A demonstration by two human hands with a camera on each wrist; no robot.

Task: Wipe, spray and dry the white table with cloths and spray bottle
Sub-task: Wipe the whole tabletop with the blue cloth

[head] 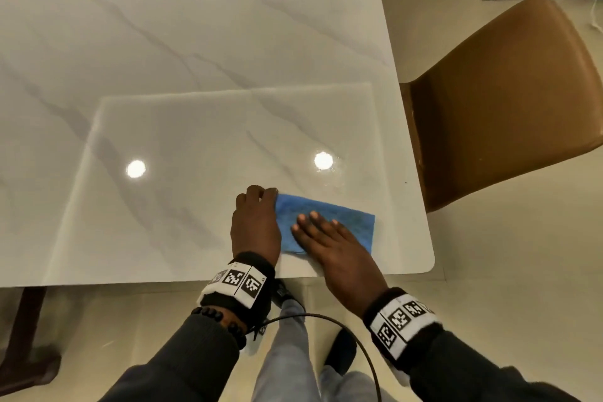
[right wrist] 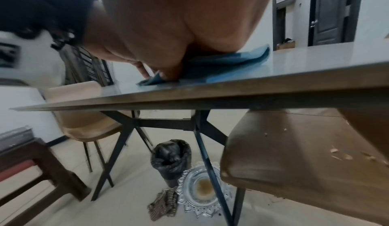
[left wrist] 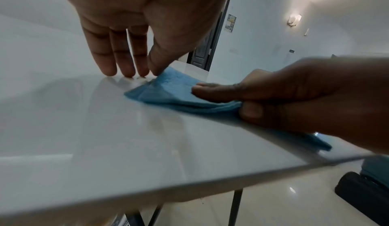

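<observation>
A folded blue cloth (head: pixel 339 215) lies on the white marble table (head: pixel 195 75) near its front right corner. My right hand (head: pixel 326 232) presses flat on the cloth with straight fingers, its wrist past the table's front edge. My left hand (head: pixel 266 194) stands at the cloth's far left corner. In the left wrist view its thumb (left wrist: pixel 155 66) pinches the slightly raised corner of the cloth (left wrist: pixel 168 93), while its other fingertips (left wrist: pixel 126 70) touch the table (left wrist: pixel 105 146). The right wrist view shows the palm on the cloth (right wrist: pixel 231 60). No spray bottle is in view.
A brown chair (head: pixel 505 101) stands close to the table's right edge. A dark wooden stool (head: pixel 26 352) is at the front left. Under the table are black metal legs (right wrist: pixel 202 146), a black-lined bin (right wrist: pixel 171 159) and a glass dish (right wrist: pixel 202 191) on the floor.
</observation>
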